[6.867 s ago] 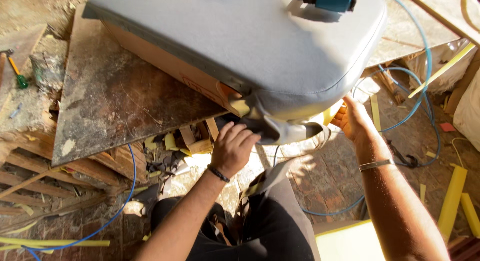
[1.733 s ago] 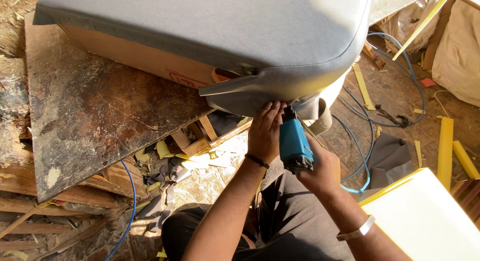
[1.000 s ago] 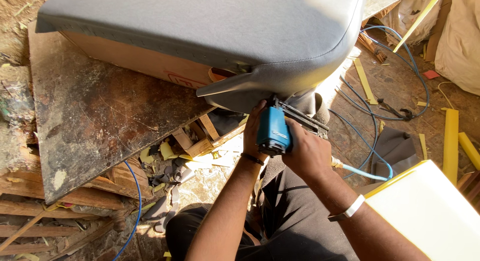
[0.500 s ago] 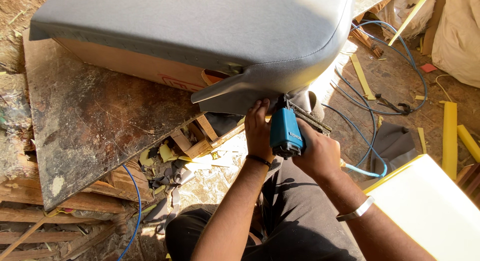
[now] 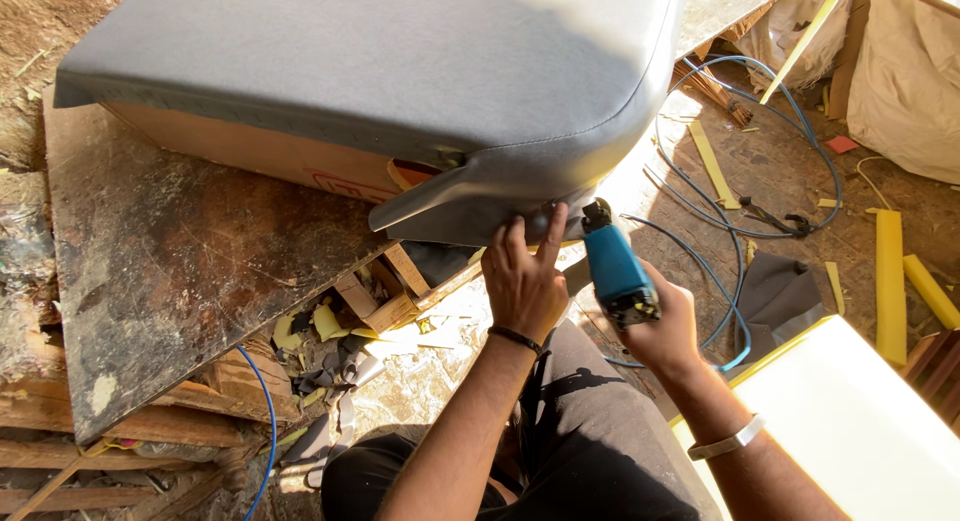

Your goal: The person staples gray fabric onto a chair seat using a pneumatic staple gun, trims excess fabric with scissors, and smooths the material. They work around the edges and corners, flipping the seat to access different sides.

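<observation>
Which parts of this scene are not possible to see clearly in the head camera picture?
- Nose of the blue tool: hidden under the grey cushion edge.
- Right hand fingers: behind the tool body.
- Left hand fingertips: pressed into the grey flap, partly covered.
- Cushion underside: faces away.
- Blue hose far end: cannot be followed among the floor scraps.
</observation>
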A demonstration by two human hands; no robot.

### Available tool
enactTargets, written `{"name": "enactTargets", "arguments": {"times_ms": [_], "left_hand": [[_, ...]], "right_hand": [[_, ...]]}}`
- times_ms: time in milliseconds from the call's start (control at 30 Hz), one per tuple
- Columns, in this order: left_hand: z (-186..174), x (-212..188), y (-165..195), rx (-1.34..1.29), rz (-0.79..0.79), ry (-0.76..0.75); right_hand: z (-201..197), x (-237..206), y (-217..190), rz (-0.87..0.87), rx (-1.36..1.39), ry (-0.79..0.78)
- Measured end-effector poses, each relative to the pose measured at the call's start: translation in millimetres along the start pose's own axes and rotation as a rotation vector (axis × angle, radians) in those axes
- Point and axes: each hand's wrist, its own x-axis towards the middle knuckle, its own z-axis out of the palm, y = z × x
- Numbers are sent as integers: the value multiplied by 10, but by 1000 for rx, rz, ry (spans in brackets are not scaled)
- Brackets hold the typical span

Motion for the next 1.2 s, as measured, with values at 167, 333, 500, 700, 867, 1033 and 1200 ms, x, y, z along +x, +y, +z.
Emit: {"name": "enactTargets", "arguments": {"times_ms": [167, 333, 500, 700, 867, 1033, 1200], "left_hand": [[77, 182, 165, 150, 0, -144], [83, 131, 225, 168, 9, 5], [135, 50, 218, 158, -1, 19], [218, -15, 133, 129, 41, 85], [219, -34, 141, 89, 37, 101], [123, -50, 168, 211, 50, 69], [97, -39, 220, 197, 35, 64]], "right_hand": [[-169, 70, 280, -44, 66, -30], [-165, 191, 423, -75, 124, -44], [-182, 291, 295, -72, 117, -156], [-207, 377, 34, -139, -196, -151], [-213, 364, 15, -109, -316, -188], [-274, 289, 78, -33, -186, -71], [-369, 338, 258, -96, -210, -89]]}}
